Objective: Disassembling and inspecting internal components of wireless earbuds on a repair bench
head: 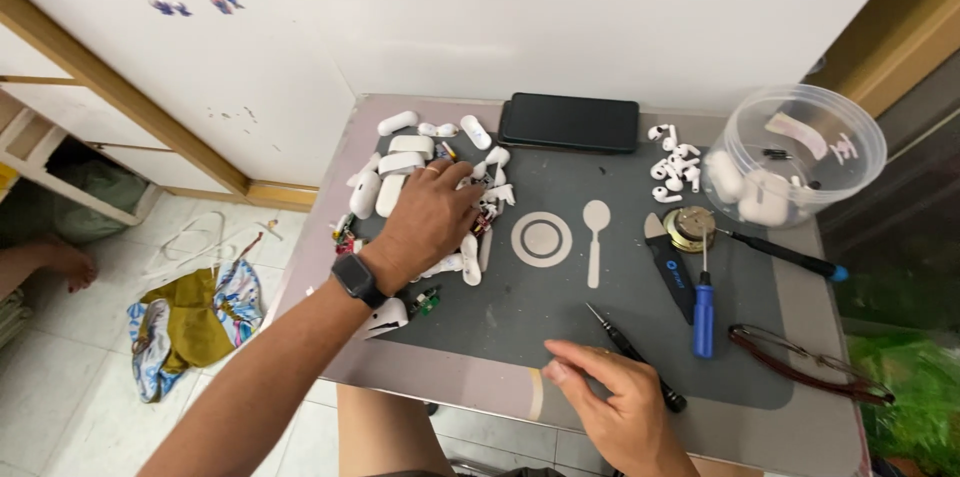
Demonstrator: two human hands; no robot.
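My left hand (428, 220), with a black smartwatch (357, 280) on the wrist, rests palm-down on a heap of white earbud cases and loose parts (405, 159) at the left of the grey work mat (560, 307). Its fingers are spread over the pieces. My right hand (615, 402) lies near the table's front edge, thumb and forefinger pinched together with something tiny that I cannot make out. A thin black screwdriver (632, 352) lies just beside and partly under this hand.
A black phone (570, 122) lies at the back. White earbuds (675, 165), a clear plastic tub (805, 152), a blue screwdriver (704, 312), a black-and-blue screwdriver (785, 254), a pry tool (668, 272) and glasses (810, 355) sit at the right. Cloth (190, 322) lies on the floor.
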